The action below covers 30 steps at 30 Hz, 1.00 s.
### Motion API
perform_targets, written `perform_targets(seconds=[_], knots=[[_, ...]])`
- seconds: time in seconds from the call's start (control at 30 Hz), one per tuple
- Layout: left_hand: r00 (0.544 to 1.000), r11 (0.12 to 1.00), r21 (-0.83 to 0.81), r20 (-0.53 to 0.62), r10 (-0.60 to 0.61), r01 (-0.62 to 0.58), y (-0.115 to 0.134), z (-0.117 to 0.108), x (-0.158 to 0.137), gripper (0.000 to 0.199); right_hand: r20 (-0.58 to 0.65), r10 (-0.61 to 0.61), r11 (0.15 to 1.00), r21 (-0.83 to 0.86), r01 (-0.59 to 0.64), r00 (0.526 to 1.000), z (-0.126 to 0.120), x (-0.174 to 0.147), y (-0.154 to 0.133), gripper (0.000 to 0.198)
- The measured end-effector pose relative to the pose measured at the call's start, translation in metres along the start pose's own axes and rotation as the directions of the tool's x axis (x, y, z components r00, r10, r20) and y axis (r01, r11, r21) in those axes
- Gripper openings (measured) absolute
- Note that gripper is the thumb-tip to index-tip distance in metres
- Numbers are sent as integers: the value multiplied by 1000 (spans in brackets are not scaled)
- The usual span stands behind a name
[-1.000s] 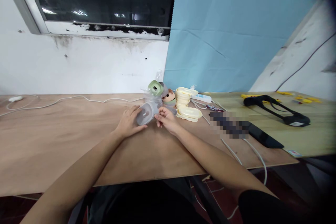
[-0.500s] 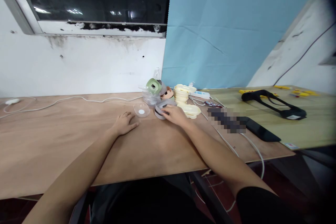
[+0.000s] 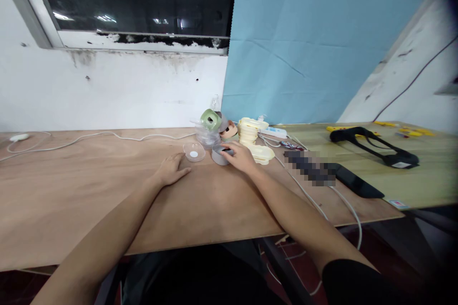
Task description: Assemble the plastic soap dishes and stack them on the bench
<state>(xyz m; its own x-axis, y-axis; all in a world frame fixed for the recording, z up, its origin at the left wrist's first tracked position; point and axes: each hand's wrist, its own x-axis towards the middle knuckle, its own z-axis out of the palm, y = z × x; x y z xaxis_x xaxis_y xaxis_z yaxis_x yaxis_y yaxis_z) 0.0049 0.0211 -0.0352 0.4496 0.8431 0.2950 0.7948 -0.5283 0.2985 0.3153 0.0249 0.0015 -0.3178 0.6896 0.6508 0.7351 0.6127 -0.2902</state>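
Note:
My right hand (image 3: pixel 240 156) has its fingers closed on the right side of a grey rounded plastic housing (image 3: pixel 219 156). A dark opening shows in the top of the housing, partly covered by my fingers. Palm down on the wooden table, my left hand (image 3: pixel 171 170) lies open with the thumb stretched to the right. Just beyond its fingertips is a clear shallow plastic piece (image 3: pixel 194 149) with a white round spot. A pale yellow plastic part (image 3: pixel 263 153) lies to the right of my right hand.
Behind the hands are a green housing (image 3: pixel 210 119), an orange one (image 3: pixel 229 130) and several clear pieces (image 3: pixel 206 137). Pale yellow parts (image 3: pixel 248 129) form a stack. A white cable (image 3: pixel 143 138) crosses the table; a black phone-like slab (image 3: pixel 354 182) and black headband-like frame (image 3: pixel 379 147) lie right.
The grey housing in my right hand has turned from a tilted pose to sit more upright, its top opening now facing up. My left hand has stayed flat; the view shifts slightly.

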Motion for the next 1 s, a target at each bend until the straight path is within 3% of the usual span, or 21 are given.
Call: perform_targets(seconds=[0.2,0.4,0.6,1.0], knots=[[996,994,-71,-28,86,-88,7,-4,-1,61,-148,224,960,-139,-244,963,-28,4,38,29],[989,989,-99,-115,95,-107,10,-9,-2,49,-122,467,841,-244,-482,876,-40,-5,90,29],[995,991,-92,-31,100,-102,7,-6,-2,47,-109,476,838,-244,-488,873,-42,-4,91,32],[989,988,-75,57,138,-134,8,-7,-3,48,81,450,866,-284,-412,889,-31,-5,85,30]])
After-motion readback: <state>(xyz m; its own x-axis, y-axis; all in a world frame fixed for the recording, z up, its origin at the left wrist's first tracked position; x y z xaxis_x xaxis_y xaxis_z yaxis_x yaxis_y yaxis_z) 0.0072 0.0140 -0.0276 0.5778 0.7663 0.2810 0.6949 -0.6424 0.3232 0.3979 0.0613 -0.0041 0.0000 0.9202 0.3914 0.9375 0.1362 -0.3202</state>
